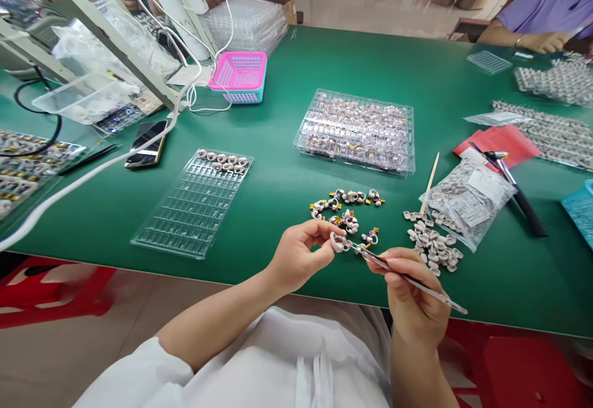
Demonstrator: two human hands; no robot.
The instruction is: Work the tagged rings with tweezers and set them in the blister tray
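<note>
Between thumb and forefinger, my left hand (303, 252) pinches a small whitish curved plastic part (340, 242), which looks like an earphone shell. My right hand (417, 293) grips a pair of metal tweezers (412, 279), their tips at the right side of that part. Whether the tips hold anything is too small to tell. Just beyond my hands lie several similar parts with yellow tabs (351, 196). A pile of small loose whitish pieces (433, 244) sits beyond my right hand. To the left is a clear compartment tray (185, 210), its far rows holding several whitish parts.
A filled clear tray (356, 133) stands mid-table. At right are a bag of parts (470, 195), a black-handled hammer (521, 201) and red sheets (500, 145). A pink basket (241, 69), phone (147, 143) and white cable (106, 164) are at left. A co-worker's hand (546, 42) is far right.
</note>
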